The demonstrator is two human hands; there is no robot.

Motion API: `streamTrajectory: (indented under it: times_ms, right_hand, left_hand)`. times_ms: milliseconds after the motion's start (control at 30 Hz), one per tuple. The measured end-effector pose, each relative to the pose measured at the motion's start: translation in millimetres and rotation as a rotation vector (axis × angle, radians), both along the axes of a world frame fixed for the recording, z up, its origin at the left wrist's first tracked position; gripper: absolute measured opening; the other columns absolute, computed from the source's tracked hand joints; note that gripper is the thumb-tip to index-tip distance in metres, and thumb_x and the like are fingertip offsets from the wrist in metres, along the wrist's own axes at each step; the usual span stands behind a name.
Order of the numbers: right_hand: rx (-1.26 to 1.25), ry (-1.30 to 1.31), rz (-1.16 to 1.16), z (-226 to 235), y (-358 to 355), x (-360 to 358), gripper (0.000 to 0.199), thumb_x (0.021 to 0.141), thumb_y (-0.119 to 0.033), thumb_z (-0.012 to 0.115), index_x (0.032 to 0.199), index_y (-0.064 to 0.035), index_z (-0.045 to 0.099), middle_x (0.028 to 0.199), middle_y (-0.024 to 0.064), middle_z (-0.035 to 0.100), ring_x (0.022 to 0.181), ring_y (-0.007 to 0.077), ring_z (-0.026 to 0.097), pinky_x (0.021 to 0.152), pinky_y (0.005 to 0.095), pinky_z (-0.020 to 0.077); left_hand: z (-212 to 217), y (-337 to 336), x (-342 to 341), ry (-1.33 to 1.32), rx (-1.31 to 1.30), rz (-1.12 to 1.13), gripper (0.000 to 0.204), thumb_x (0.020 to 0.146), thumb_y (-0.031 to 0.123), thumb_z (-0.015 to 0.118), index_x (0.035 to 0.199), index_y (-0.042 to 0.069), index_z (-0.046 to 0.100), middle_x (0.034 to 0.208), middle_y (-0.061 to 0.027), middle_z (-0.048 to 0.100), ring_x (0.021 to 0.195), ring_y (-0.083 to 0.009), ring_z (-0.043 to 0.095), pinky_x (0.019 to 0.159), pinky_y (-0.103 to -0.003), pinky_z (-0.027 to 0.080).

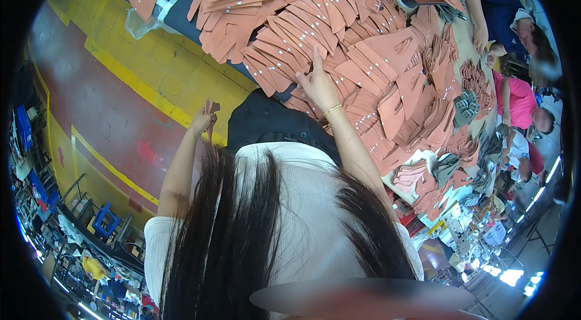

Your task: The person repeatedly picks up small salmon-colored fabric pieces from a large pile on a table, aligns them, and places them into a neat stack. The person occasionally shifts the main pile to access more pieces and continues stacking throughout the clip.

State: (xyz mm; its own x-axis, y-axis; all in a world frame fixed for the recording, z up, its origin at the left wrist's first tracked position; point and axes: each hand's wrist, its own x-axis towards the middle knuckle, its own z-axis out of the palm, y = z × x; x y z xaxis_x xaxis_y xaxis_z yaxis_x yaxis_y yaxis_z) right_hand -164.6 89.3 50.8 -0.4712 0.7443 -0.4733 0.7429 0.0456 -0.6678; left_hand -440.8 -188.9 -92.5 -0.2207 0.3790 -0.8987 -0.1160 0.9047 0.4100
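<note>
My right hand [318, 82] reaches out over overlapping rows of flat terracotta-coloured leather cut pieces [290, 48] on a dark table, index finger pointing up and fingertips touching a piece; a thin gold bracelet is on the wrist. My left hand [203, 120] hangs beside the table edge over the floor, holding a small stack of the same brown cut pieces [212, 106]. My long dark hair and white top fill the lower middle of the view.
More piles of brown pieces [423, 108] cover the table to the right. A clear plastic bag [151, 14] lies at the table's left edge. Other people [502, 17] work along the far right side. Yellow-lined red floor [121, 102] lies left, cluttered shelves lower left.
</note>
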Motion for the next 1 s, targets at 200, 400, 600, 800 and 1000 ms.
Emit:
streamTrajectory:
  times_ms: [200,400,600,800,1000]
  right_hand:
    - [-0.12,0.04,-0.033,3,5,-1,0.081,0.085,-0.021,0.06,0.148,-0.0079,0.01,0.062,0.0106,0.063,0.054,0.0247,0.063,0.057,0.036,0.0498]
    - [0.676,0.06,0.029,-2,26,-4,0.024,0.082,-0.019,0.063,0.104,-0.0076,0.063,0.08,0.0085,0.064,0.069,0.0272,0.063,0.059,0.0379,0.0484]
    - [0.953,-0.109,0.35,-10,58,-8,0.015,0.076,-0.022,0.067,0.084,-0.0103,0.064,0.076,0.0059,0.053,0.072,0.0223,0.057,0.067,0.0372,0.0448]
    - [1.056,-0.23,0.552,-11,64,-14,0.006,0.07,-0.012,0.059,0.071,-0.0075,0.062,0.079,0.0057,0.055,0.074,0.0211,0.057,0.069,0.0352,0.0429]
    - [0.966,-0.137,0.427,-9,74,-17,0.008,0.068,-0.014,0.065,0.068,-0.0066,0.062,0.072,0.0075,0.055,0.07,0.0232,0.059,0.064,0.0375,0.045]
  left_hand:
    - [8,19,17,-0.029,0.09,0.004,0.017,0.082,0.012,0.052,0.099,0.006,0.051,0.069,-0.0002,0.053,0.06,-0.0102,0.049,0.05,-0.028,0.038]
    - [-15,17,25,0.01,0.115,-0.037,0.023,0.081,0.012,0.053,0.103,0.004,0.054,0.077,-0.0028,0.057,0.068,-0.013,0.053,0.062,-0.028,0.043]
    - [3,21,10,0.255,0.103,-0.344,0.037,0.082,0.02,0.054,0.112,-0.002,0.052,0.095,-0.0189,0.064,0.089,-0.0312,0.062,0.079,-0.039,0.047]
    - [147,76,-8,0.305,-0.121,-0.707,0.047,0.083,0.026,0.054,0.119,-0.004,0.05,0.103,-0.0259,0.063,0.101,-0.0373,0.06,0.088,-0.04,0.045]
    - [245,125,-17,-0.247,0.204,-0.277,0.036,0.087,0.016,0.055,0.118,-0.002,0.054,0.102,-0.0132,0.065,0.096,-0.0203,0.061,0.085,-0.034,0.047]
